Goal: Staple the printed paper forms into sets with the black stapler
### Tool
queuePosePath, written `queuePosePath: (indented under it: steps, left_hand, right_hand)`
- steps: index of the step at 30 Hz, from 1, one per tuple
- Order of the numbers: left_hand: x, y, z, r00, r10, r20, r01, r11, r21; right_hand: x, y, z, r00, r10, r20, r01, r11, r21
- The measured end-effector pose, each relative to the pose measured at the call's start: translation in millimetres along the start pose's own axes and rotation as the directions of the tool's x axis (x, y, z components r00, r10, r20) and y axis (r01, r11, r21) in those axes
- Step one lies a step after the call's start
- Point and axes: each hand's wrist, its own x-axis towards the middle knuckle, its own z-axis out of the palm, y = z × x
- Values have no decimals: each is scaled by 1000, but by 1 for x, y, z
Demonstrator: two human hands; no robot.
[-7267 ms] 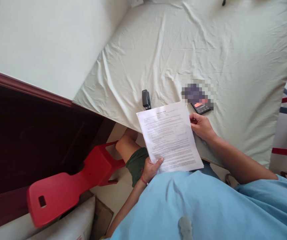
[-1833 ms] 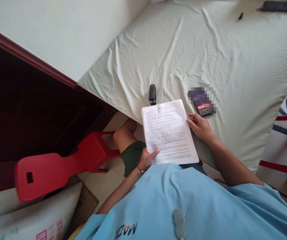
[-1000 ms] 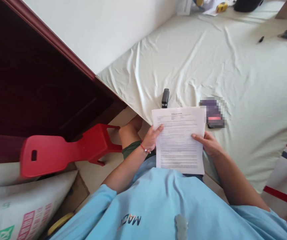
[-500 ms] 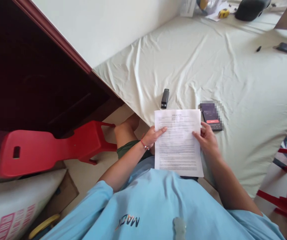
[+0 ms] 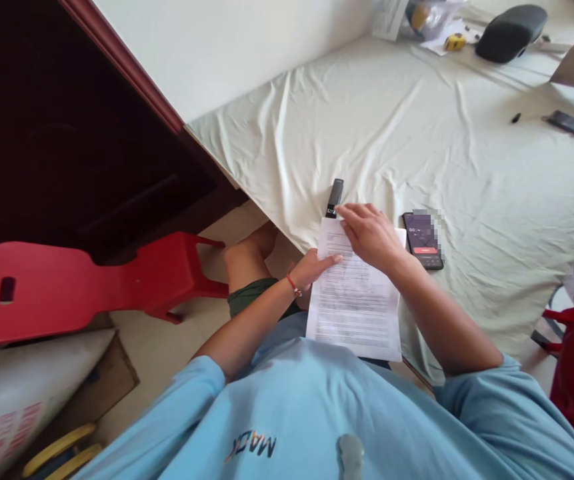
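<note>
A stack of printed paper sheets lies at my lap against the table edge, its text facing me. My left hand is closed on the left side of the stack, thumb on top. Above the upper part of the sheets, my right hand stretches its fingers toward a black stapler. The fingertips are by the stapler's near end; whether they touch it I cannot tell. Part of the stack's top edge is hidden by this hand. To the right of the sheets lies a phone, its screen lit and partly blurred out.
A pale cloth with wrinkles covers the table. Toward the back are a yellow tape measure, a dark rounded case and a clear plastic bag. Red plastic chairs stand at left and right.
My right hand has let go of the stack's right edge and moved up and left toward the stapler. My left hand still holds the sheets, which have tilted slightly.
</note>
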Motion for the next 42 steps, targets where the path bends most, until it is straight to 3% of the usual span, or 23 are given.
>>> queuePosePath:
  steps: [2, 6, 12, 14, 16, 19, 27, 31, 34, 37, 40, 42]
  left_hand:
    - [0, 0, -1, 1000, 0, -29, 0, 1000, 0]
    - [-1, 0, -2, 999, -31, -27, 30, 999, -28]
    - [9, 11, 5, 985, -139, -102, 124, 983, -137]
    - [18, 18, 8, 978, -97, -185, 69, 986, -151]
    - [29, 26, 9, 943, -72, -326, 49, 996, -75]
    - [44, 37, 9, 893, -125, -433, 129, 991, -20]
    - [60, 46, 2, 863, -244, -442, 218, 970, -109]
    - [62, 43, 1, 881, -194, -432, 189, 980, -55]
    - [65, 40, -1, 889, -125, -441, 159, 986, 41]
    - [66, 36, -2, 897, -83, -434, 132, 988, 85]
    - [65, 34, -4, 912, -67, -404, 117, 988, 102]
    - [64, 33, -4, 916, -54, -397, 112, 986, 124]
  right_hand:
    - [9, -1, 9, 994, 3, 107, -6, 1000, 30]
    - [23, 5, 19, 977, 163, 139, -173, 982, 68]
    - [50, 27, 34, 872, 339, 352, -369, 929, 20]
    - [59, 33, 41, 854, 369, 367, -381, 924, -43]
    - [66, 38, 47, 843, 398, 362, -390, 916, -97]
    - [71, 45, 52, 834, 438, 337, -416, 899, -138]
    - [74, 64, 54, 820, 475, 321, -490, 871, -35]
    - [80, 72, 58, 813, 483, 327, -498, 866, -40]
    - [76, 74, 63, 833, 469, 295, -482, 875, -29]
    - [63, 71, 69, 906, 413, 94, -417, 908, 26]
    - [48, 67, 74, 963, 248, -104, -246, 969, 40]
    - [42, 67, 76, 988, 115, -100, -113, 993, 28]
